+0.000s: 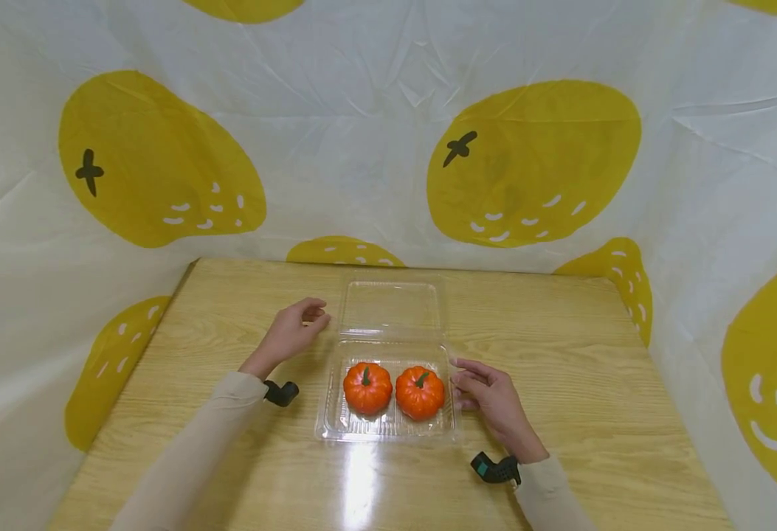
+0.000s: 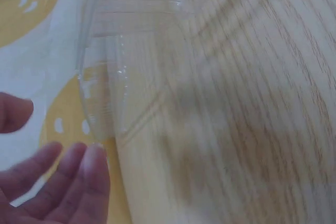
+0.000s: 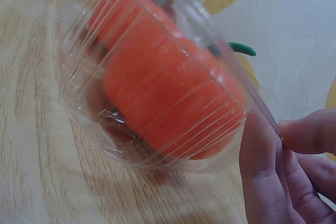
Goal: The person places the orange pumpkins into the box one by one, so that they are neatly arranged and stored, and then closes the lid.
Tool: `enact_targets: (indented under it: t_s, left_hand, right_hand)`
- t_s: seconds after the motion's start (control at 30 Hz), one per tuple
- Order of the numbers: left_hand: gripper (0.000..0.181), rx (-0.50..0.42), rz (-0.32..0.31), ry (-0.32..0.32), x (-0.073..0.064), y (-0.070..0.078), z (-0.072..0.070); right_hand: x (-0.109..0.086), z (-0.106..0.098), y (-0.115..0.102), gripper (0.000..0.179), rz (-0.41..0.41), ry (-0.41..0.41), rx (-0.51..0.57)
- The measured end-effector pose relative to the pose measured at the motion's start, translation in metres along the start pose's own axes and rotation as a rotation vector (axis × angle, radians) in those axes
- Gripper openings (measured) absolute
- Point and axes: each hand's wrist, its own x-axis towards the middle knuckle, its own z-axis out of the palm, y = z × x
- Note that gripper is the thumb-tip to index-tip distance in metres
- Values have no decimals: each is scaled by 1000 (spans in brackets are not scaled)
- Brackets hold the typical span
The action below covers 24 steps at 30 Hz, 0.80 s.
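A clear plastic clamshell container point(image 1: 388, 436) lies unfolded on the table, its lid point(image 1: 392, 306) opened back toward the wall. Two small orange pumpkins point(image 1: 368, 389) with green stems sit side by side in its base. At the base's right edge, my right hand point(image 1: 494, 402) pinches the rim between thumb and fingers, plainest in the right wrist view, where the near pumpkin point(image 3: 168, 87) shows through the ribbed wall. Left of the lid hovers my left hand point(image 1: 293, 330), its fingers loosely bent around nothing; the left wrist view shows those fingertips point(image 2: 94, 156) apart from the plastic.
The wooden table point(image 1: 561, 346) extends on both sides of the container. Behind it and along its sides hangs a white sheet point(image 1: 361, 162) printed with big yellow fruit. A black wrist camera point(image 1: 494, 468) is strapped at each sleeve cuff.
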Motion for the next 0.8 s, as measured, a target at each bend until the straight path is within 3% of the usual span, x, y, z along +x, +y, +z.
enact_targets:
  t_s: [0.27, 0.8]
  left_hand:
    - [51, -46, -117, -15, 6, -8, 6]
    - [54, -164, -198, -65, 22, -19, 24]
  right_hand:
    - [0, 1, 1, 44, -1, 15, -15]
    - [0, 0, -2, 46, -9, 2, -4]
